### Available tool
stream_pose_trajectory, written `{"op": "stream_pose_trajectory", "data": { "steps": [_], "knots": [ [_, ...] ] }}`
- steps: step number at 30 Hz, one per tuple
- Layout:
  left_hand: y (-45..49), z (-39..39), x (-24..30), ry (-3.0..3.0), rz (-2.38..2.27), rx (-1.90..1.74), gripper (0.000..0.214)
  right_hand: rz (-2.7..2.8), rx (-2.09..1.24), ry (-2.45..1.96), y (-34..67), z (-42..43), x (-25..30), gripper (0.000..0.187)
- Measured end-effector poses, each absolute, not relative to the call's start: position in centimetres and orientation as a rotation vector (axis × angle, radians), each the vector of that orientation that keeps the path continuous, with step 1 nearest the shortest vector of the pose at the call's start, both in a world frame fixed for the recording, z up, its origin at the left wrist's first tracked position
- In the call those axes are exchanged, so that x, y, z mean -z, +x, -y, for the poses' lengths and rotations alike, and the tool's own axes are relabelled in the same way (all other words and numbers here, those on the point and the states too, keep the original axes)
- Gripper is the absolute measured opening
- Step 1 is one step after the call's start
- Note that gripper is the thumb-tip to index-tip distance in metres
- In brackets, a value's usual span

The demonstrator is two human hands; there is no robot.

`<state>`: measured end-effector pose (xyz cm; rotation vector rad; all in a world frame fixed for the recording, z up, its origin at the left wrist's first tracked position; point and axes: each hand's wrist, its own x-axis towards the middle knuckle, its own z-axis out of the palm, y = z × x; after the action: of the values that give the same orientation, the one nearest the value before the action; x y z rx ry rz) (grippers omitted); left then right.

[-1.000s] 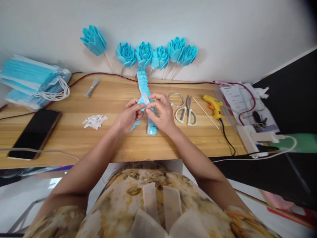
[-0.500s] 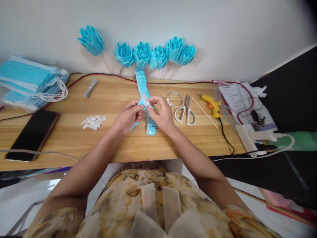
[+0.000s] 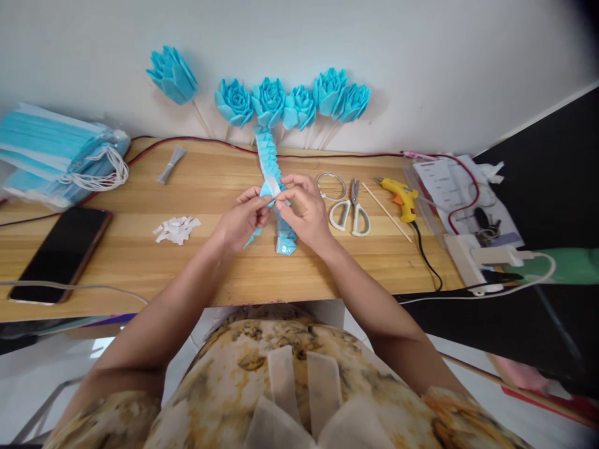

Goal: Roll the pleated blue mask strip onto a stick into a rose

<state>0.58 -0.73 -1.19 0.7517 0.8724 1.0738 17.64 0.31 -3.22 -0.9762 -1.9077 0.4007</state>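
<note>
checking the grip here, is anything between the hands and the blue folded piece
Nothing visible. Both the left hand and the right hand pinch the blue folded piece directly; the scissors lie apart to the right of them.

Craft desk: glue gun (image 3: pixel 403 197), scissors (image 3: pixel 351 212), paper flowers (image 3: pixel 281 103).

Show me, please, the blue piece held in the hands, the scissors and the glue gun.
blue piece (image 3: pixel 272 188): head view, pale fold between the fingertips.
scissors (image 3: pixel 355 201): head view, the pivot of the blades.
glue gun (image 3: pixel 398 189): head view, the yellow body.
</note>
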Motion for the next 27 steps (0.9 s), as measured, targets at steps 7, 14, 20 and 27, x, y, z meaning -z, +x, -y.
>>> {"op": "stream_pose_trajectory", "data": {
  "steps": [7,14,20,27],
  "knots": [
    [0.6,0.7,1.4,0.798,-0.851,-1.065,0.024,1.84,-0.426,-0.99,17.4,-0.4,3.5,0.008],
    [0.6,0.7,2.2,0.974,-0.867,-1.121,0.026,1.785,-0.518,-1.095,17.4,-0.4,3.4,0.008],
    [0.6,0.9,2.1,1.09,-0.971,-1.155,0.02,1.756,-0.584,-1.135,17.3,-0.4,3.4,0.008],
    [0.4,0.7,2.0,1.039,-1.018,-1.18,0.018,1.741,-0.662,-1.024,17.5,-0.1,2.7,0.009]
  ]
}}
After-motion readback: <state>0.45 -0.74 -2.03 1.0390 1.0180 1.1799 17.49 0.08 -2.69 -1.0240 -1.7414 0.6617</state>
